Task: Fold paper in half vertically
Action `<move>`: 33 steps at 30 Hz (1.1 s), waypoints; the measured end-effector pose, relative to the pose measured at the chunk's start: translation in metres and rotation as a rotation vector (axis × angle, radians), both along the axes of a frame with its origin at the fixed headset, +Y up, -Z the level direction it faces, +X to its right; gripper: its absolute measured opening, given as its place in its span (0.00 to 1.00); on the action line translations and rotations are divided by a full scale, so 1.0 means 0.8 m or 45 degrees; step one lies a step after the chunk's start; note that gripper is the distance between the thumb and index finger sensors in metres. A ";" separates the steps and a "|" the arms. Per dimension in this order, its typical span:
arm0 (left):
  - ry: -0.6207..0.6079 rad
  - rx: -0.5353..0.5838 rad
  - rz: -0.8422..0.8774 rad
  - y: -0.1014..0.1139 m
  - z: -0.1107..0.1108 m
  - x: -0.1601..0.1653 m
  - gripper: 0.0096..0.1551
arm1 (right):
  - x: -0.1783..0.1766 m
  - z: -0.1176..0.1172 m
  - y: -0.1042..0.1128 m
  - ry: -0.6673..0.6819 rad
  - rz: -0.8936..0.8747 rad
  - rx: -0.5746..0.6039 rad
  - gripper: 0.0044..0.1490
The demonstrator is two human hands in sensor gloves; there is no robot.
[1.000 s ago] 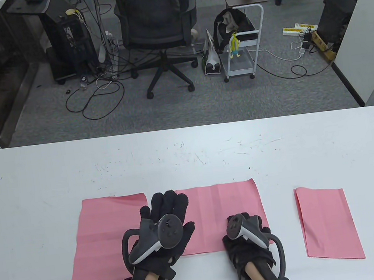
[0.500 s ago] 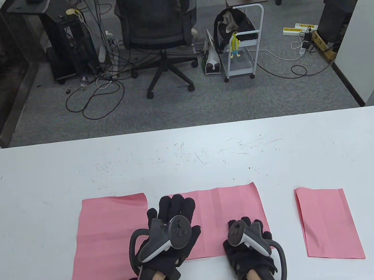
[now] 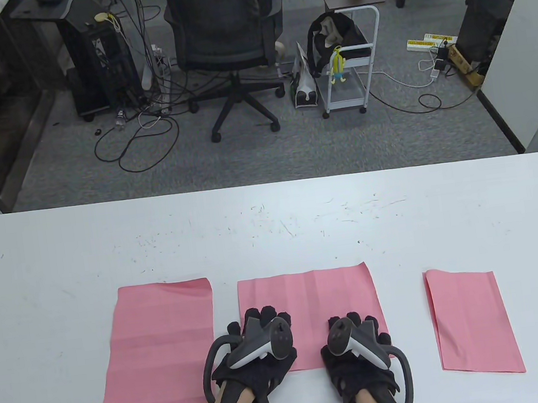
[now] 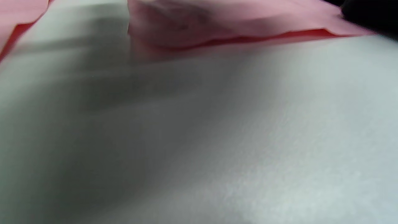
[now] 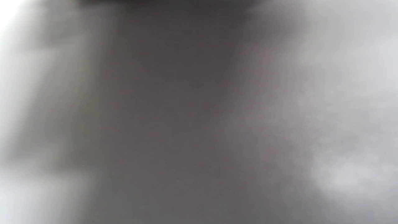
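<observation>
Three pink paper sheets lie on the white table [image 3: 272, 230]. The middle sheet [image 3: 310, 294] lies flat, with faint crease lines. My left hand [image 3: 264, 322] rests with its fingers on this sheet's near left part. My right hand [image 3: 355, 323] rests on its near right corner, and the tracker hides most of the fingers. In the left wrist view the sheet's near edge [image 4: 233, 34] stands slightly off the table, with a dark glove [image 4: 370, 12] at its right end. The right wrist view is only a grey blur.
A larger pink sheet [image 3: 160, 352] lies unfolded to the left of my left hand, and its corner shows in the left wrist view [image 4: 18, 15]. A narrow folded pink sheet [image 3: 472, 321] lies to the right. The table's near edge is just behind my wrists.
My left hand has slid right and toward me, off the gap between the sheets, onto the middle sheet's near left part. The middle sheet's left edge is now uncovered. The right hand has barely moved.
</observation>
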State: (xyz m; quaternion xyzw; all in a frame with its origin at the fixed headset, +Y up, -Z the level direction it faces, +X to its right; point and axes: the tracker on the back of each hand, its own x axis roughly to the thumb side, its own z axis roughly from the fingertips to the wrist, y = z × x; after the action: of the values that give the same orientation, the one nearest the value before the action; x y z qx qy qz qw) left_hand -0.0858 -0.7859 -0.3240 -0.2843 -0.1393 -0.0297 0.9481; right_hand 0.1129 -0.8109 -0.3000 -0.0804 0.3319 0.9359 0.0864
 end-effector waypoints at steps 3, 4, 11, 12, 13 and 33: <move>0.005 -0.031 -0.026 -0.011 -0.002 -0.002 0.46 | 0.000 0.000 0.000 0.001 0.002 0.001 0.43; 0.007 -0.041 -0.044 -0.015 -0.002 -0.003 0.46 | 0.000 0.000 0.000 0.002 0.003 0.001 0.43; -0.005 -0.074 -0.075 -0.026 -0.001 -0.003 0.46 | 0.000 0.000 0.000 0.005 0.009 0.005 0.43; -0.003 -0.080 -0.064 -0.027 -0.001 -0.003 0.46 | 0.000 0.000 0.000 0.005 0.011 0.007 0.43; 0.000 -0.080 -0.052 -0.027 -0.001 -0.004 0.46 | 0.000 0.000 0.000 0.005 0.012 0.006 0.44; -0.004 -0.096 -0.032 -0.027 0.001 -0.005 0.46 | 0.083 -0.127 0.094 -0.329 -0.051 0.182 0.48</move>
State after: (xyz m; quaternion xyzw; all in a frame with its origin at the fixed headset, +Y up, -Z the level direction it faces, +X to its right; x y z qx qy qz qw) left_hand -0.0898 -0.8072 -0.3231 -0.3214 -0.1380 -0.0367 0.9361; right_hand 0.1796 -0.7355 -0.4018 -0.1871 0.2521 0.9371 0.1524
